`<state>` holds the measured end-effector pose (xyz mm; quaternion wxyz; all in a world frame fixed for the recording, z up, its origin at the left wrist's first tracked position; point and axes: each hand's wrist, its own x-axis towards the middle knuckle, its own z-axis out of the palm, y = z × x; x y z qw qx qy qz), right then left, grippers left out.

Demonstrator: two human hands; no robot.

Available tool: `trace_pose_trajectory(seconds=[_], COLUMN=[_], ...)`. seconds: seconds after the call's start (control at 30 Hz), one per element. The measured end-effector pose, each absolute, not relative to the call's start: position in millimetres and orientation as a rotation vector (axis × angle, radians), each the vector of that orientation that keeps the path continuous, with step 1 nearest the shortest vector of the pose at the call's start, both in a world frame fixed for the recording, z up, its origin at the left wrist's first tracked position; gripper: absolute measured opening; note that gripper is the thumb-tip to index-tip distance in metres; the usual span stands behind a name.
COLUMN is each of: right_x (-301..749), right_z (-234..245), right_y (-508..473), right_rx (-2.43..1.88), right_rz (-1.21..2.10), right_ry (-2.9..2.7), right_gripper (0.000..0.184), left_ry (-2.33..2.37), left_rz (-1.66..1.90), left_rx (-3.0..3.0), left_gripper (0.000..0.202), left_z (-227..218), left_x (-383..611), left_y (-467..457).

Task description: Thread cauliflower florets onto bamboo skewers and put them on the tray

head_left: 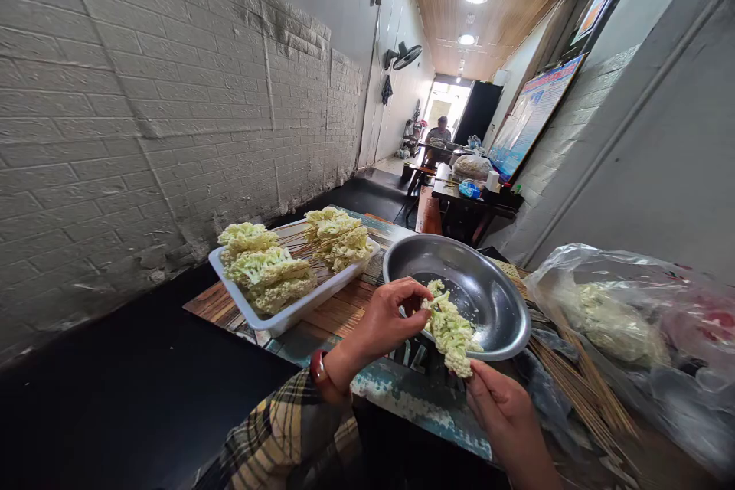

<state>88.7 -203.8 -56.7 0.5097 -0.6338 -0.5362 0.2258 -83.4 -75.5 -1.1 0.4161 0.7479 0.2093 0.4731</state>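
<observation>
My left hand (386, 315) pinches the upper end of a skewer of cauliflower pieces (449, 328) just over the near rim of a steel bowl (499, 298). My right hand (498, 406) grips the lower end of the same skewer from below. A plaid sleeve and a red bangle (319, 374) cover my left wrist. The bowl holds only small crumbs.
A white tray (261, 314) piled with finished cauliflower skewers sits to the left on the wooden table. Loose bamboo skewers (579, 379) and a clear plastic bag of cauliflower (609, 314) lie on the right. A brick wall runs along the left. A person sits at a far table (441, 130).
</observation>
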Motion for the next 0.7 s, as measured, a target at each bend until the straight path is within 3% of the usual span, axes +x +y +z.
trace_pose_trajectory(seconds=[0.2,0.27,0.4,0.7], right_x=[86,86,87,77], right_z=[-65,-67,-66,-78], right_y=[-196,-193,-189,-186], right_rx=[-1.435,-1.400,-1.362,-1.364], right_rz=[0.808,0.870,0.869,0.900], right_ry=[-1.166,-1.094,-0.994,-1.096], right_gripper=[0.045,0.044,0.044,0.047], left_ry=[0.527,0.521,0.527,0.404], left_rz=[1.087,1.043,1.063,1.062], left_rx=[1.829,1.721,1.382,1.278], left_gripper=[0.010,0.018,0.034,0.036], left_z=[1,1,-4,-5], left_x=[-85,-86,-86,-80], left_y=[-70,-67,-64,-76])
